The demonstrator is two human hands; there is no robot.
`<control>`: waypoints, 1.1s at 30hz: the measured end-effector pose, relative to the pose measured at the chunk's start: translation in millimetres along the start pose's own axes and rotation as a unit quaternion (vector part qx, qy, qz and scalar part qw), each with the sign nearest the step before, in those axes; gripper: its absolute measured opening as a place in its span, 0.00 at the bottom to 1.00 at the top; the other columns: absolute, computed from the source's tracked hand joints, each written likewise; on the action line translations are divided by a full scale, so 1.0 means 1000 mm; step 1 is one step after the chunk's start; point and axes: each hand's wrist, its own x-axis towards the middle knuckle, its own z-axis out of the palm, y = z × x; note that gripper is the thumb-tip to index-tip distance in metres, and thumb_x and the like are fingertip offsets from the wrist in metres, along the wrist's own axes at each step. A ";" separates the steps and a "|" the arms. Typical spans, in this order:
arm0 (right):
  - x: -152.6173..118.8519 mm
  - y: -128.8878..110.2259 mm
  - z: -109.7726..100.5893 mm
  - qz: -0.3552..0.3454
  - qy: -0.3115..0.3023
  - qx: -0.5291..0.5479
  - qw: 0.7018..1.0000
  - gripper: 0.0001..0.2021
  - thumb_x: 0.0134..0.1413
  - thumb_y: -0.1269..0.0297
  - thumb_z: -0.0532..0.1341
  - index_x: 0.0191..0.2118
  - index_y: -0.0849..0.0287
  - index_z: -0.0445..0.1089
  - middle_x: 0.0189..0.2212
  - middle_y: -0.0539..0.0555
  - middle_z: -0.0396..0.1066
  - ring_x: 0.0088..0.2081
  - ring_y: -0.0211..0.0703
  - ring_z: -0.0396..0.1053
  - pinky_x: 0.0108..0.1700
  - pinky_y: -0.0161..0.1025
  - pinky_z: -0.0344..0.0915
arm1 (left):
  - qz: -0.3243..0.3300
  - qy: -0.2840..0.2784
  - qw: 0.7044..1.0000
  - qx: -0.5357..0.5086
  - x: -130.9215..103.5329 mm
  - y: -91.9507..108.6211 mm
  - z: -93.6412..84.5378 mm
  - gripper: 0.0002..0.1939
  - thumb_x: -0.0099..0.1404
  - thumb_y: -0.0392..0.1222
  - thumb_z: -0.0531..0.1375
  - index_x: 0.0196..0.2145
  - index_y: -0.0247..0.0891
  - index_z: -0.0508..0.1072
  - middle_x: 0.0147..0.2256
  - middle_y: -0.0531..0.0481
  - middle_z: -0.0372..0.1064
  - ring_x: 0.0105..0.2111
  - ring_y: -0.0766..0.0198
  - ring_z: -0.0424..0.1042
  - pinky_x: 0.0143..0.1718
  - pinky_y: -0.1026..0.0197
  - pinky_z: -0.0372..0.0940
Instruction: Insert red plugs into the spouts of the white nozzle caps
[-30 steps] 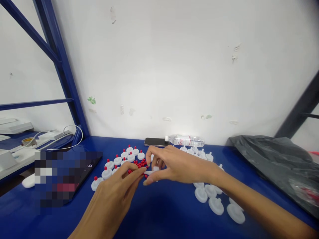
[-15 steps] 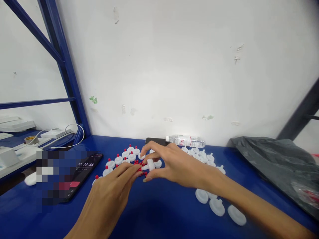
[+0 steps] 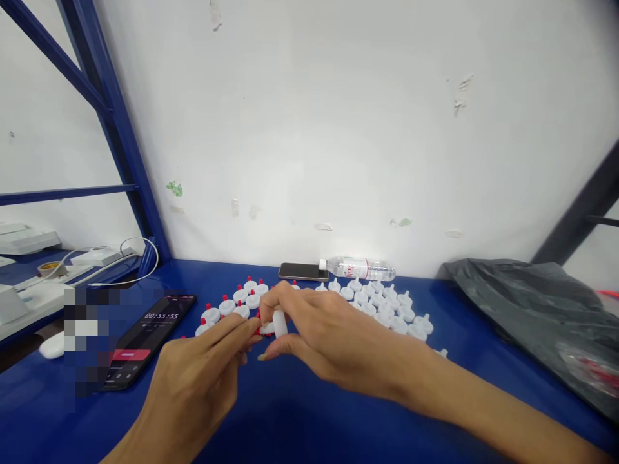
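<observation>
A white nozzle cap (image 3: 280, 324) is pinched between the thumb and fingers of my right hand (image 3: 324, 325), its narrow spout turned left. My left hand (image 3: 206, 364) has its fingertips closed at the spout's end, on a small red tip cap (image 3: 258, 330) that they mostly hide. Behind the hands, several white nozzle caps with red tips (image 3: 226, 305) stand on the left. More white nozzle caps with bare spouts (image 3: 384, 314) cluster to the right, partly behind my right hand.
The blue table (image 3: 300, 412) meets a white wall. A black phone (image 3: 303, 271) and a clear bottle (image 3: 360, 267) lie along the back. Another phone (image 3: 149, 341) showing a timer lies left. A dark grey plastic bag (image 3: 512, 309) spreads at right, with a clear bag of red pieces (image 3: 594, 370).
Both hands, still together on the nozzle cap, have shifted slightly left in view. The whole scene has also moved a little left and up, and more bare-spout caps show behind my right hand.
</observation>
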 end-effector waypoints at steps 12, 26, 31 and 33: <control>0.004 0.053 -0.004 0.088 -0.041 -0.135 0.986 0.05 0.66 0.63 0.60 0.43 0.58 0.69 0.33 0.52 0.74 0.34 0.43 0.69 0.36 0.39 0.58 | -0.299 -0.461 0.810 0.206 0.011 0.021 0.005 0.24 0.75 0.37 0.43 0.57 0.44 0.74 0.40 0.40 0.80 0.41 0.42 0.80 0.39 0.47 0.71; 0.005 0.079 0.004 0.157 -0.149 -0.138 0.967 0.07 0.57 0.69 0.66 0.42 0.54 0.76 0.31 0.49 0.79 0.31 0.40 0.74 0.32 0.35 0.59 | -0.262 -0.432 0.828 0.242 -0.003 0.017 0.019 0.20 0.72 0.33 0.46 0.46 0.38 0.77 0.32 0.39 0.78 0.32 0.49 0.80 0.29 0.57 0.67; 0.002 0.083 -0.014 0.244 -0.132 -0.199 0.940 0.07 0.57 0.61 0.67 0.39 0.57 0.77 0.36 0.57 0.79 0.38 0.50 0.76 0.34 0.39 0.62 | -0.240 -0.413 0.850 0.221 -0.003 0.017 0.021 0.21 0.72 0.33 0.44 0.41 0.39 0.77 0.30 0.40 0.78 0.30 0.47 0.80 0.27 0.57 0.64; -0.001 0.085 -0.020 0.277 -0.148 -0.224 0.922 0.08 0.53 0.62 0.70 0.37 0.59 0.78 0.36 0.60 0.78 0.39 0.55 0.76 0.34 0.42 0.63 | -0.248 -0.418 0.848 0.209 -0.002 0.018 0.022 0.20 0.71 0.32 0.45 0.41 0.38 0.77 0.30 0.39 0.78 0.30 0.46 0.80 0.27 0.57 0.62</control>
